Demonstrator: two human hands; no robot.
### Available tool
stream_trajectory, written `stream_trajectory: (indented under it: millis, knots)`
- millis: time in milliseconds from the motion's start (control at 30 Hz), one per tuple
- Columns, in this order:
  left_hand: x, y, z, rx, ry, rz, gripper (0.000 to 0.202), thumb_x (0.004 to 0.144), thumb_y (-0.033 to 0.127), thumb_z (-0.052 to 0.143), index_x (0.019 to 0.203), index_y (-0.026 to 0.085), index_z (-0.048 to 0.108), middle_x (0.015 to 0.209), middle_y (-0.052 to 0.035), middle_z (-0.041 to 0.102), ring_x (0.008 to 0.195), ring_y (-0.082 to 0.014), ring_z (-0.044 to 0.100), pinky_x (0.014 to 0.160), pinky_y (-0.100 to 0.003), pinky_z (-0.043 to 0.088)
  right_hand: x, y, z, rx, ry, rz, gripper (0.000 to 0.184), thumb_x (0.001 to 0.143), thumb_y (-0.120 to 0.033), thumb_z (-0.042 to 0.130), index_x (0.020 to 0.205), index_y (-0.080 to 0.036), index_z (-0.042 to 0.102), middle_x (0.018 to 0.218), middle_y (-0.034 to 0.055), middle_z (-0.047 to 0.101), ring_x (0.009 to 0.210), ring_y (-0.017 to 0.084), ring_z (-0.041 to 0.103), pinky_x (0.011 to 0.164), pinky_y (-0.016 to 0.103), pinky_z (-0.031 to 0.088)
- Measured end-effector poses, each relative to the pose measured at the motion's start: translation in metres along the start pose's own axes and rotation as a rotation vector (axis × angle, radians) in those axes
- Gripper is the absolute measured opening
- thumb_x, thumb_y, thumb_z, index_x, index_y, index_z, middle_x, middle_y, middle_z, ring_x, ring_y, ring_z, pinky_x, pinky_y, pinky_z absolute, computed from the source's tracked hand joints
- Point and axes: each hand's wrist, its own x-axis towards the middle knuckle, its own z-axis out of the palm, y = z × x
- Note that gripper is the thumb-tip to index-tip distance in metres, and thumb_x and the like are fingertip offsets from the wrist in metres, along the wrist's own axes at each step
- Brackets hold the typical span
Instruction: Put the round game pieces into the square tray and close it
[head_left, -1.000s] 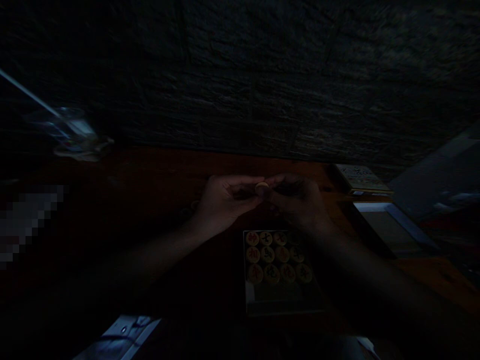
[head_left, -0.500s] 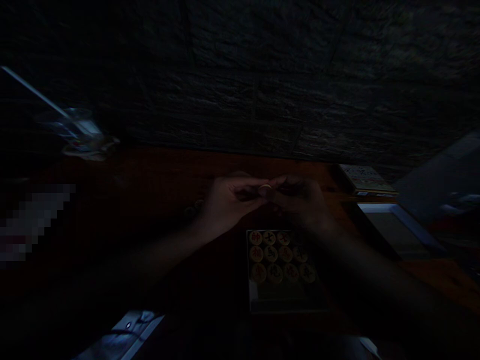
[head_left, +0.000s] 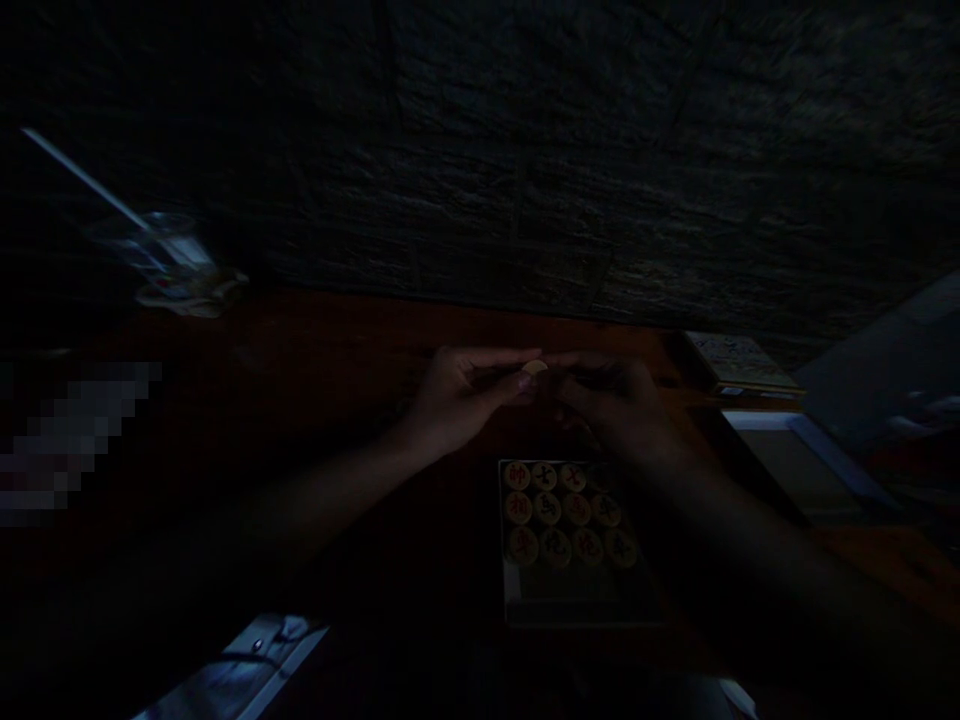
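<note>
A round, pale Chinese chess piece (head_left: 535, 368) is held up between my two hands. My left hand (head_left: 457, 400) pinches it between thumb and index finger. From the other side, my right hand (head_left: 626, 400) has its fingertips at the piece's right edge, the other fingers curled in. Below them lies a shallow box (head_left: 562, 590) with rows of round pieces, marked with red or dark characters, such as a red-marked piece (head_left: 517, 475). My right hand and wrist shade the box's upper right corner, so what lies there is hard to see.
A clear cup (head_left: 180, 250) with a straw stands at the left by the stone wall (head_left: 480, 200). On the right, a flat box (head_left: 742, 360) lies behind an open box lid or tray (head_left: 787, 470). A lit, pale object (head_left: 247, 655) lies at the lower left.
The piece has turned, so more of its pale face shows between my fingers. My right thumb has drawn back a little from it. The view has shifted slightly.
</note>
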Motion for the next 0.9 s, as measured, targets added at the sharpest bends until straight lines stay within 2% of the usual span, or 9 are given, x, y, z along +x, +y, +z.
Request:
stream_trajectory:
  millis: [67,200,333,433,600,900]
  knots:
    - [-0.0001,0.0004,0.0004,-0.012,0.015,-0.005,0.034,0.08,0.034,0.09,0.109,0.018,0.084,0.115,-0.0118,0.083,0.101,-0.0255,0.081,0.092,-0.043,0.067,-0.0012,0.0012,-0.0003,-0.078,0.002,-0.068,0.026,0.077,-0.035,0.085,0.097,-0.019,0.084,0.084,0.0056,0.081,0.053,0.013,0.063,0.049,0.025,0.051]
    - [0.0007,0.0019,0.001,-0.058,0.036,-0.057,0.03,0.081,0.03,0.09,0.107,0.018,0.083,0.107,-0.0101,0.084,0.097,-0.0234,0.081,0.091,-0.039,0.067,-0.0055,0.0018,-0.0018,-0.37,0.07,-0.326,0.018,0.084,-0.025,0.08,0.101,-0.022,0.085,0.087,0.0046,0.08,0.068,0.017,0.069,0.062,0.029,0.055]
    - [0.0003,0.002,0.0021,-0.136,-0.018,-0.151,0.028,0.084,0.038,0.088,0.102,0.018,0.084,0.106,-0.0096,0.083,0.097,-0.0224,0.08,0.093,-0.039,0.066,-0.008,0.0014,-0.0043,-0.563,0.106,-0.475,0.016,0.09,-0.026,0.076,0.104,-0.024,0.086,0.086,0.0048,0.077,0.07,0.018,0.068,0.065,0.031,0.053]
    - [-0.0003,0.0017,0.0017,-0.141,-0.051,-0.187,0.029,0.084,0.039,0.088,0.103,0.018,0.084,0.109,-0.0104,0.083,0.1,-0.0235,0.079,0.096,-0.041,0.064,-0.0082,0.0016,-0.0048,-0.587,0.094,-0.51,0.018,0.092,-0.027,0.075,0.106,-0.024,0.086,0.088,0.0056,0.076,0.071,0.018,0.067,0.064,0.031,0.053]
    - [0.0015,0.0013,0.0002,-0.216,-0.051,-0.19,0.024,0.084,0.031,0.087,0.105,0.02,0.086,0.112,-0.0106,0.083,0.1,-0.0222,0.079,0.101,-0.04,0.061,-0.0078,0.0013,-0.0041,-0.59,0.073,-0.508,0.023,0.092,-0.029,0.077,0.113,-0.025,0.085,0.094,0.0066,0.077,0.077,0.02,0.07,0.068,0.031,0.055]
    - [0.0025,0.0036,0.0007,-0.179,0.005,-0.158,0.027,0.079,0.029,0.091,0.103,0.018,0.086,0.113,-0.0103,0.083,0.102,-0.0228,0.079,0.1,-0.04,0.062,-0.0048,0.0049,-0.0078,-0.606,0.085,-0.486,0.024,0.092,-0.028,0.076,0.115,-0.023,0.083,0.093,0.0056,0.076,0.068,0.016,0.065,0.063,0.03,0.052]
